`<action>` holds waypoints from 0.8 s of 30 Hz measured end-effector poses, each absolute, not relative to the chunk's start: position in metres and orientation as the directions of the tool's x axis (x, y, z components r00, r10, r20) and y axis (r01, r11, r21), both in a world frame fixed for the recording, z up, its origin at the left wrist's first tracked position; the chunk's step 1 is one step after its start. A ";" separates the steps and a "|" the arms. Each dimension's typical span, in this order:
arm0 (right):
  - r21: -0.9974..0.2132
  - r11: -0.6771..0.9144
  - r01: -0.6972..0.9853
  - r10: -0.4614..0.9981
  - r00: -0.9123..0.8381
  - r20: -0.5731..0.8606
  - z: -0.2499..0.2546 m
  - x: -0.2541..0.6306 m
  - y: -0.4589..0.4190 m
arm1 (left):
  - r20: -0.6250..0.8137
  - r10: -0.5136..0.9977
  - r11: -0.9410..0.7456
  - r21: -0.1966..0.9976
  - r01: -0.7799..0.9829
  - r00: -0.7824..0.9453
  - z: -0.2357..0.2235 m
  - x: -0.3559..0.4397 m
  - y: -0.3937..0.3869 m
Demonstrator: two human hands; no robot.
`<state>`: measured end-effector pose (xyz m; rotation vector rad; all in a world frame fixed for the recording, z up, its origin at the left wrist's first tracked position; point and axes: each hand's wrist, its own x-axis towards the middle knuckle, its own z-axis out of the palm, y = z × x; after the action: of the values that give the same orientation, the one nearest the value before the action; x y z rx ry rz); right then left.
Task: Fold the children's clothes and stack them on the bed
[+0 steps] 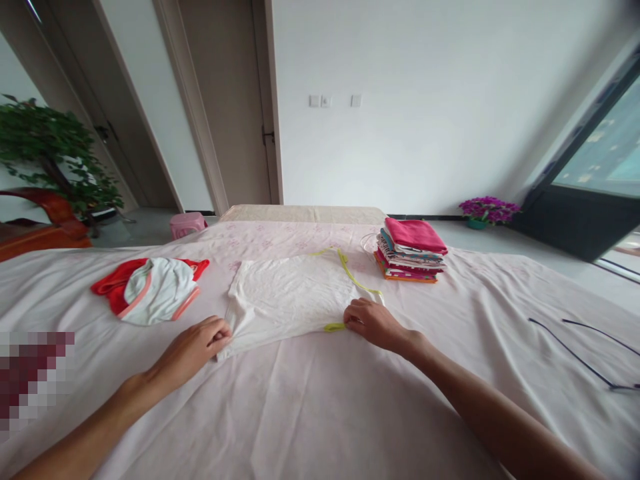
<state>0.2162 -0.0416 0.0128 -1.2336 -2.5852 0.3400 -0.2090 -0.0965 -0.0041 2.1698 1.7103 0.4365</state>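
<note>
A white garment with yellow-green trim lies flat on the pale pink sheet in front of me. My left hand pinches its near left corner, fingers closed on the cloth. My right hand grips the near right edge by the yellow trim, fingers curled on the fabric. Both forearms reach in from the bottom of the view.
A crumpled red and white garment lies to the left. A stack of folded colourful clothes sits at the back right. A thin black cable lies on the right. A pink stool, a plant and doors stand beyond.
</note>
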 end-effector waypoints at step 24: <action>-0.321 0.560 0.764 0.821 -0.565 0.088 0.027 0.226 -0.040 | -0.221 0.936 -0.224 0.231 0.947 0.275 0.035 -0.185 -0.100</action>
<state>0.2258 -0.0400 0.0270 -1.3257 -2.5672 0.3645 -0.1855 -0.0996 0.0347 2.2333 1.7185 -0.0490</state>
